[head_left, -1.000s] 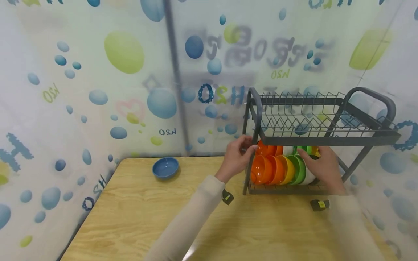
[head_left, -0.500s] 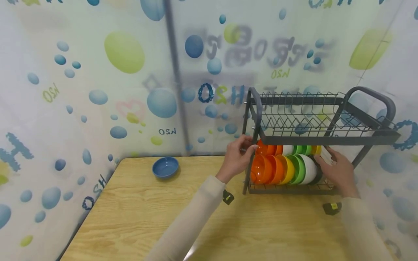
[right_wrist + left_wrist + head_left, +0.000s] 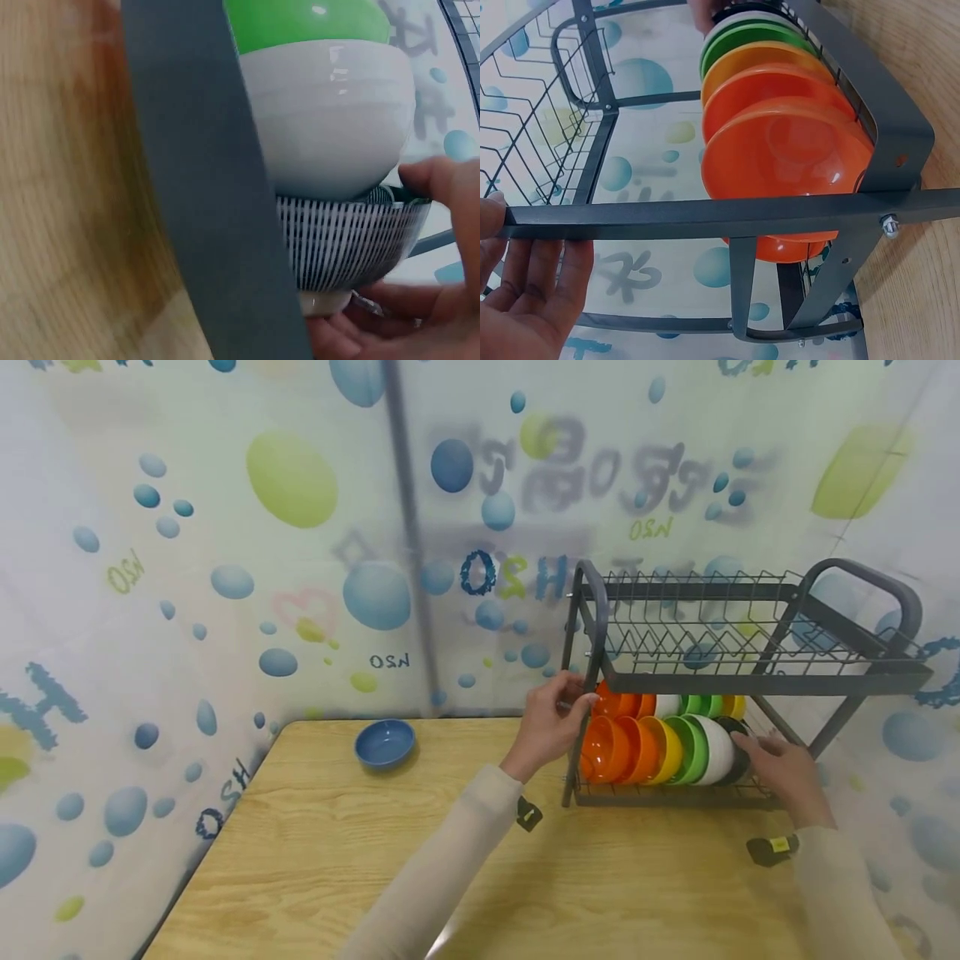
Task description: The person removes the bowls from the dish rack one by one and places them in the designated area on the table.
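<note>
My left hand [image 3: 551, 718] grips the left post of a dark grey two-tier dish rack [image 3: 750, 683]. In the left wrist view its thumb and fingers lie on either side of that post [image 3: 645, 218]. My right hand [image 3: 783, 772] is at the right end of the lower tier's front row and holds a striped black-and-white bowl [image 3: 345, 240]. The right thumb is at its rim, the fingers by its pale foot. Against this bowl stands a white bowl [image 3: 330, 120], then a green bowl [image 3: 692, 750], a yellow bowl [image 3: 669, 752] and orange bowls [image 3: 606, 750], all tilted on edge.
Behind the front row, more colourful bowls [image 3: 708, 705] stand on the lower tier. The upper tier is a wire basket [image 3: 697, 635]. A small blue dish [image 3: 385, 745] sits at the back left of the wooden table [image 3: 315, 860]. A patterned curtain [image 3: 300, 560] closes off the back.
My right hand has moved right and slightly down from in front of the white bowl, uncovering the white and striped bowls. The left hand keeps its grip on the post.
</note>
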### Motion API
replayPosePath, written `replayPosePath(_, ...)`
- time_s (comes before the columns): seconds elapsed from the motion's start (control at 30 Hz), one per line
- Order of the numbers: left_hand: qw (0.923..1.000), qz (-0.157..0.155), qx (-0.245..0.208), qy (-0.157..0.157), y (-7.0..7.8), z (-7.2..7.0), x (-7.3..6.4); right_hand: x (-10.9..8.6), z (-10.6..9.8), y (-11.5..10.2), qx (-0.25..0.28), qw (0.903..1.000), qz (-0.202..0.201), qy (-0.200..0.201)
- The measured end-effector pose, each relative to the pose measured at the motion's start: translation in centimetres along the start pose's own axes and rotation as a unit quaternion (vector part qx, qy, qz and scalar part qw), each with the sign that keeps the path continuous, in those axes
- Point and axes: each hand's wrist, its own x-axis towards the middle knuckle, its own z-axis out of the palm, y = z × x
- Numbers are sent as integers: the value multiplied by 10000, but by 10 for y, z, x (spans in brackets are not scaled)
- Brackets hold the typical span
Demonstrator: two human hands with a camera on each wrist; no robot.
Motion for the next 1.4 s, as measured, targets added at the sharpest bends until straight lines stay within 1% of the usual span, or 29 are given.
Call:
replayPosePath(0.07, 10000, -4, -6, -4, 1, 0, 0, 0, -1, 0, 125, 9996, 250, -61)
replayPosePath(0.13, 10000, -8, -5, -2, 1, 0, 0, -1, -2, -1, 176, 9990, 392, -117)
replayPosePath(0.27, 10000, -12, 8, -3, 0, 0, 1, -2, -5, -2, 208, 9984, 470, -252)
replayPosePath(0.37, 10000, -11, -3, -12, -1, 1, 0, -1, -6, 0, 283, 9973, 610, -298)
replayPosePath(0.57, 10000, -34, 17, -22, -2, 1, 0, 0, -5, 3, 367, 9956, 820, -258)
replayPosePath(0.67, 10000, -39, 14, -10, -2, 1, 0, -2, -4, 2, 404, 9957, 811, -218)
replayPosePath(0.9, 10000, -13, 77, -7, -1, 1, 0, -8, -2, -1, 386, 9974, 613, -7)
replayPosePath(1.1, 10000, 68, 56, 9, -2, 2, 1, -14, 0, -7, 378, 9971, 607, 244)
replayPosePath(1.4, 10000, 46, 75, 10, -2, 1, 1, -16, 6, -9, 216, 9967, 400, 673)
